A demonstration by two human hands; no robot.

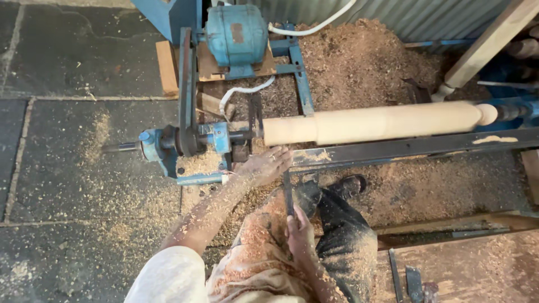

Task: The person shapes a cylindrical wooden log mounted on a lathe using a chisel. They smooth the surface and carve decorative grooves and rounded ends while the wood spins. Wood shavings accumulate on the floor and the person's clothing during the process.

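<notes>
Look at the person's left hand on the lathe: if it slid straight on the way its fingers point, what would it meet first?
The left hand points up and right, toward the pale wooden cylinder mounted on the lathe. It would probably meet the cylinder's left end first, though the dark tool rest rail lies close and depth is hard to judge.

Blue electric motor (236,35) at top centre of floor, on wooden blocks. White cable (242,92) curls below it. Sawdust heap (365,59) against corrugated wall (393,14). Stone floor (67,62) at left, dusted with shavings.

Tool rest (393,150) below wooden spindle (382,122)
</notes>
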